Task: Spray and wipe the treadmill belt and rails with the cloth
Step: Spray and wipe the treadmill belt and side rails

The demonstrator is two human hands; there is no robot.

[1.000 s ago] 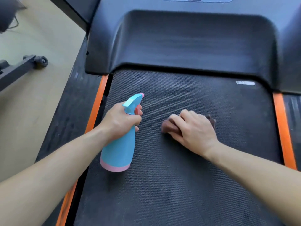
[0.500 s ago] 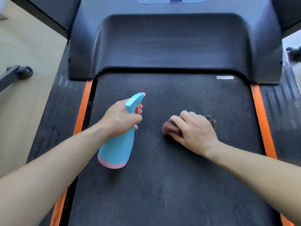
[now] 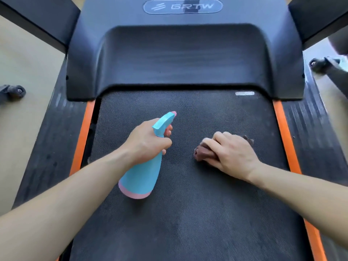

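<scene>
**Bottle and cloth held over the belt**

A blue plastic spray bottle (image 3: 143, 174) with a pink base band and pink nozzle tip is gripped round the neck by the left hand (image 3: 146, 142), with fingers at the trigger. It is held tilted, nozzle aimed up the belt (image 3: 188, 223). The bottle's conical body is opaque, so its contents cannot be seen.

A crumpled brown cloth (image 3: 202, 152) is pressed on the belt under the right hand (image 3: 233, 153), whose fingers are curled over it. Folds of the cloth stick out at both sides of the hand.

The belt is black with a fine dotted weave, and dull smears are seen on it. It is edged by two smooth orange strips (image 3: 81, 140). Beyond them the dark ribbed left rail (image 3: 47, 147) and right rail (image 3: 308, 132) are seen. A moulded matte black cover (image 3: 184, 59) spans the head of the belt, with an oval badge (image 3: 182, 6) above it. A pale floor (image 3: 22, 63) lies on either side.
</scene>
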